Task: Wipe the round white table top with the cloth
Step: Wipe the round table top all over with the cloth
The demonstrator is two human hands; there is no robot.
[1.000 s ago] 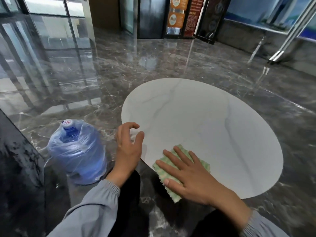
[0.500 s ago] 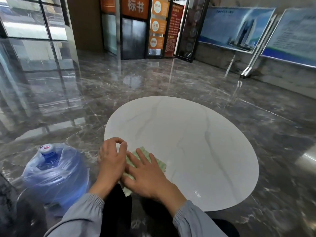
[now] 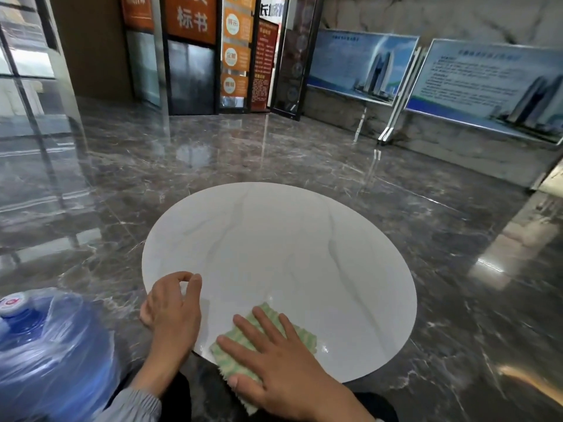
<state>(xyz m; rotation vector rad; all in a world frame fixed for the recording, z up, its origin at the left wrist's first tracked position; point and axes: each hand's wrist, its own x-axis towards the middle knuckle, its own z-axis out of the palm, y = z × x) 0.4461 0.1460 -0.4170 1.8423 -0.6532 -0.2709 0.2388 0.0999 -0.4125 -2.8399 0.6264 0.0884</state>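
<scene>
1. Head view: the right hand (image 3: pixel 283 370) is lying flat with fingers spread, pressing the green cloth (image 3: pixel 300 333) onto the near rim of the round white table (image 3: pixel 274 239).
2. The left hand (image 3: pixel 173 309) is resting beside it, fingers curled on nothing.
3. Wiping seems under way; the next stroke is calling for a push across the far half.

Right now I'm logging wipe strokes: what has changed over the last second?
The right hand, flat on the green checked cloth, swept it left to the left hand, then back right along the near edge of the round white table top. Nothing gripped or released. The left hand stayed curled at the rim.
</scene>
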